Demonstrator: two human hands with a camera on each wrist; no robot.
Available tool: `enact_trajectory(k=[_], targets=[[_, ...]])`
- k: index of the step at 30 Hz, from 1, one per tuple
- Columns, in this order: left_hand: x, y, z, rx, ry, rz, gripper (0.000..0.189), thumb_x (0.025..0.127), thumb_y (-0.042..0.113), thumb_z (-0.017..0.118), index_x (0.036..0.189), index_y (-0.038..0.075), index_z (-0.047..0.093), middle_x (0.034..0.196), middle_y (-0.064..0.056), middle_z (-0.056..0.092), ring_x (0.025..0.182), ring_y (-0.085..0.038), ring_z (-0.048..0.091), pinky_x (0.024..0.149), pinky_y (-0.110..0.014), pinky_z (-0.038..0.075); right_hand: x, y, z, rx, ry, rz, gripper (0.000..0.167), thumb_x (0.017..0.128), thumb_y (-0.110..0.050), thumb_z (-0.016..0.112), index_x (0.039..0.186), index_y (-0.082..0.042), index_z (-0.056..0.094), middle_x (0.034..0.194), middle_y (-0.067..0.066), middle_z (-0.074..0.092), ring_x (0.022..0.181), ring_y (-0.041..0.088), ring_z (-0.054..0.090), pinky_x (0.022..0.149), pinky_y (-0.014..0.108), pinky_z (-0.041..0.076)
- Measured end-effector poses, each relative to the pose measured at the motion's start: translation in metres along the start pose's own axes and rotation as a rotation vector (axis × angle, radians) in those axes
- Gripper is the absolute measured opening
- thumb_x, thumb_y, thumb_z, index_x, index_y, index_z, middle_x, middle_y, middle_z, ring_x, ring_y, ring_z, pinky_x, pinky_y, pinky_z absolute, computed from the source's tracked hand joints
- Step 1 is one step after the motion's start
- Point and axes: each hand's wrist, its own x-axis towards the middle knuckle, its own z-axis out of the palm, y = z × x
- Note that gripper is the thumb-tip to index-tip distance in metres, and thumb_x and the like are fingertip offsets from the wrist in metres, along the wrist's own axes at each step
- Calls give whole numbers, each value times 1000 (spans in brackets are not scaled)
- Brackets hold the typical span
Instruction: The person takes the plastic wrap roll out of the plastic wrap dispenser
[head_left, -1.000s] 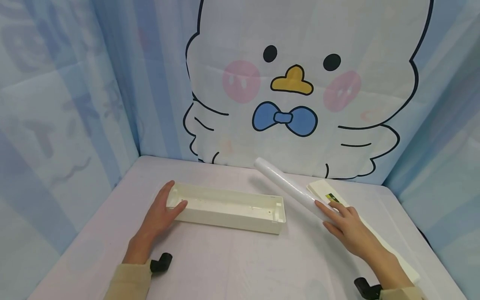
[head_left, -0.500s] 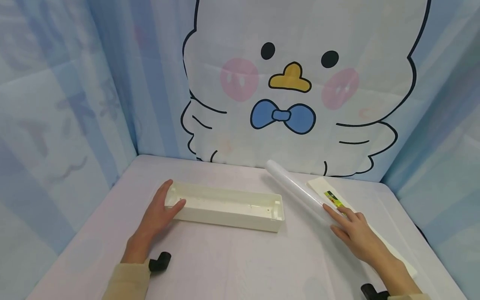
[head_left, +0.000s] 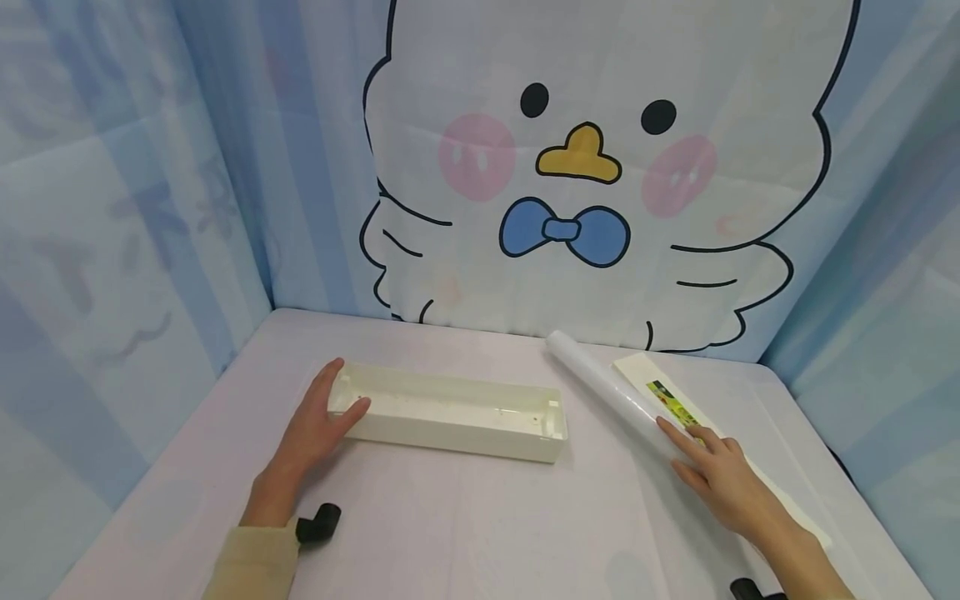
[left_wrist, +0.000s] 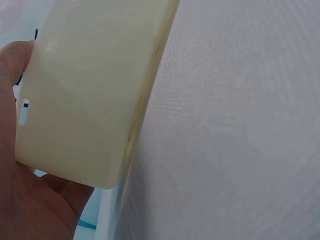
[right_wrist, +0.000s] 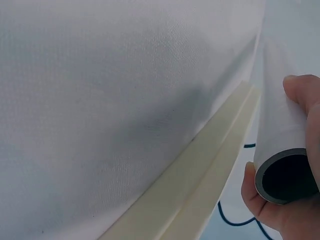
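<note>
A long cream box (head_left: 457,432), open at the top, stands on the table at centre left. My left hand (head_left: 315,429) grips its left end, thumb on the near wall and fingers on the far side; the left wrist view shows the box (left_wrist: 90,100) held by the hand (left_wrist: 35,200). To the right, my right hand (head_left: 723,479) holds a roll of clear plastic film (head_left: 607,387) near its close end. In the right wrist view, thumb and fingers go round the film roll (right_wrist: 282,120), whose dark hollow core faces the camera. The roll slants up over the table.
Under the right hand lies a long cream lid (head_left: 637,367) with a green and yellow label (head_left: 670,400). A pale cloth covers the table (head_left: 480,533). Blue and white curtains (head_left: 135,250) close in the sides, and a cartoon-printed cloth (head_left: 465,267) hangs behind.
My right hand has moved right and nearer to me with the film roll, whose far end has come lower. More of the lid's label shows. My left hand stays on the box.
</note>
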Motion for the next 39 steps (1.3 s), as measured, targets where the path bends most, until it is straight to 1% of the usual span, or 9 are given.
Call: enact_trajectory(k=[6, 10, 18, 25, 29, 32, 36, 39], targets=[[-1, 2, 0, -2, -3, -3, 83, 99, 35, 64, 158, -2, 20, 163, -26, 18, 148, -45, 18, 117, -63, 16, -3, 5, 3, 5, 40, -40, 59, 96, -15, 69, 151, -21, 47, 131, 27, 52, 98, 45, 52, 74, 57, 50], [-1, 4, -1, -5, -5, -8, 83, 99, 35, 64, 158, -1, 19, 163, -26, 18, 148, -44, 17, 117, -62, 16, -5, 7, 4, 11, 43, -49, 61, 96, -14, 70, 152, -20, 47, 129, 27, 53, 96, 43, 52, 75, 56, 49], [0, 3, -1, -6, -10, -16, 83, 99, 36, 64, 159, 0, 19, 164, -24, 17, 149, -42, 17, 118, -61, 15, -7, 8, 2, 23, 18, -24, 59, 97, -15, 69, 151, -18, 47, 128, 26, 52, 95, 40, 51, 74, 54, 49], [0, 5, 0, -9, -12, -23, 82, 99, 35, 64, 159, 1, 19, 164, -24, 17, 149, -42, 16, 118, -61, 15, -7, 6, 1, 50, -6, -9, 59, 95, -15, 71, 150, -15, 48, 124, 25, 53, 94, 38, 53, 75, 53, 49], [0, 5, 0, -9, -12, -21, 82, 99, 35, 64, 159, 1, 19, 164, -24, 17, 149, -42, 16, 118, -61, 15, -6, 4, 1, 76, -26, 1, 59, 95, -15, 71, 149, -13, 49, 124, 26, 54, 97, 39, 56, 76, 55, 50], [0, 4, 0, -9, -11, -15, 82, 99, 35, 64, 159, 1, 20, 163, -25, 18, 149, -43, 17, 117, -61, 15, -7, 1, 1, 82, -54, 23, 61, 94, -16, 72, 151, -15, 48, 125, 26, 54, 100, 40, 58, 77, 57, 51], [0, 2, 1, -9, -3, -2, 81, 99, 34, 64, 158, 0, 21, 163, -25, 19, 149, -43, 18, 117, -60, 16, -8, -1, 2, 71, -85, 33, 65, 92, -17, 75, 151, -18, 48, 122, 21, 57, 97, 33, 60, 77, 53, 52], [0, 1, 1, -9, 1, -5, 81, 99, 34, 64, 158, 1, 21, 163, -24, 19, 149, -42, 18, 118, -60, 16, -7, -2, 3, 65, -99, 29, 68, 90, -16, 77, 152, -18, 47, 120, 18, 58, 95, 29, 60, 77, 52, 53]])
